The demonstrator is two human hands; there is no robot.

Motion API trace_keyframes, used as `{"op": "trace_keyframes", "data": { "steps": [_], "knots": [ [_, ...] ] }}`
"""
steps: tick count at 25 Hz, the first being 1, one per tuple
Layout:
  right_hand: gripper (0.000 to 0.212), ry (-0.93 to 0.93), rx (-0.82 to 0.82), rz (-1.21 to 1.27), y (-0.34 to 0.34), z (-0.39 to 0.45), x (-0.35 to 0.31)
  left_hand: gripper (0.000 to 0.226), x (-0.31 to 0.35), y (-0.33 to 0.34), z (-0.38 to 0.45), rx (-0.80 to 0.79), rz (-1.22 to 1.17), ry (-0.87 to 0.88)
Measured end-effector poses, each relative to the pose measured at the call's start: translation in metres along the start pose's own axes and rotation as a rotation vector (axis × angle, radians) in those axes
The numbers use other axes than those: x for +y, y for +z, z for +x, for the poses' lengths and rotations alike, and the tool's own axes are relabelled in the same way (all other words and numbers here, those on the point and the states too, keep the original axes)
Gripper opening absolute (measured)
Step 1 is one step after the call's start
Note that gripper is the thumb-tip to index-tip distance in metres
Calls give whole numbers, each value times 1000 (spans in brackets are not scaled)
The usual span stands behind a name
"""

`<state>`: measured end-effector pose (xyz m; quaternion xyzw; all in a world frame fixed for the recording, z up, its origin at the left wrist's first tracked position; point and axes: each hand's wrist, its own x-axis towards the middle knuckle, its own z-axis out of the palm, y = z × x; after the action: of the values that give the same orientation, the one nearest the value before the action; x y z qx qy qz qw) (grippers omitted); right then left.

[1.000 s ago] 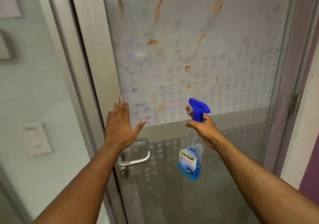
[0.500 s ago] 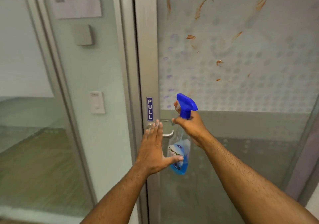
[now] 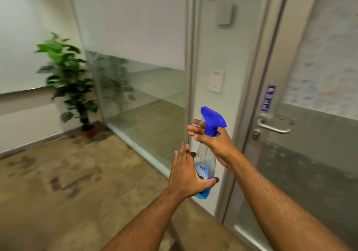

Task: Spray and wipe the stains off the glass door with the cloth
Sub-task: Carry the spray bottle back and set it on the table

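Observation:
My right hand (image 3: pixel 212 140) grips the neck of a clear spray bottle (image 3: pixel 206 165) with a blue trigger head and a little blue liquid at the bottom. My left hand (image 3: pixel 187 173) lies flat against the bottle's lower body, fingers straight, thumb under its base. The frosted glass door (image 3: pixel 319 61) stands at the far right, with faint purple and orange marks on it, a blue PULL sign (image 3: pixel 268 98) and a metal lever handle (image 3: pixel 275 125). No cloth is in view.
A glass partition wall (image 3: pixel 139 88) runs along the left of the door frame. A potted green plant (image 3: pixel 67 80) stands in the corner at left. A white switch plate (image 3: pixel 215 81) and a grey box (image 3: pixel 224 14) sit on the panel beside the door. Brown floor lies below.
The view has swung left, so the stained door has slid to the right edge. My left hand has come down from the glass onto the bottle's lower body. My right hand keeps its grip.

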<state>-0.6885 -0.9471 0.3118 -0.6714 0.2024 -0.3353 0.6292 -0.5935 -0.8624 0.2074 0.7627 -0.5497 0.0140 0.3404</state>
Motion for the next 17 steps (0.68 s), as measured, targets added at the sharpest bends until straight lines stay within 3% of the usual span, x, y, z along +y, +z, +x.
{"op": "trace_keyframes", "data": {
  "steps": [12, 17],
  "knots": [
    [45, 86, -598, 102, 369, -38, 42, 115, -213, -204, -218, 281, 204, -456],
    [46, 79, -765, 97, 525, -83, 48, 121, -298, -297, -319, 293, 310, -587]
  ]
}}
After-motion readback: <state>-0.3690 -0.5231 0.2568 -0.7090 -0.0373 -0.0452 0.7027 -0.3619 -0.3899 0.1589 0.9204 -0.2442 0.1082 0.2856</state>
